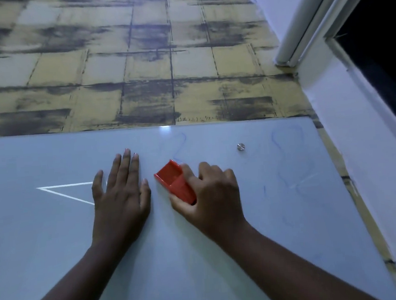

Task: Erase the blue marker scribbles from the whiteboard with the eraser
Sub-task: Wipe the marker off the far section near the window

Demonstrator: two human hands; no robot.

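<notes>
right grip: right hand (pixel 213 191) curled round the red eraser (pixel 174 183), thumb on the near side, fingers over the far side; eraser held against the whiteboard (pixel 56 232), pointing up-left
left grip: left hand (pixel 121 191) holds nothing, fingers straight, palm flat on the whiteboard just left of the eraser, likely bracing
eraser position: mid-board, its far end touching the lower tail of a faint blue squiggle (pixel 180 145)
done: judged partly done; the area around and below the hands shows no clear blue, only very faint smears
left: squiggle above the eraser; larger looping scribble (pixel 292 161) well to the right, past the metal stud (pixel 240 146); short blue tick (pixel 264 190) beside it
not ink: white triangle lines (pixel 65 191) left of the left hand look like a reflection, cannot tell for sure
hidden: eraser's wiping face is down, unseen; board under both hands and forearms covered; left and near edges of the board cut off
hard to read: dim light, blue lines very pale, faint traces near the lower right unclear
</notes>
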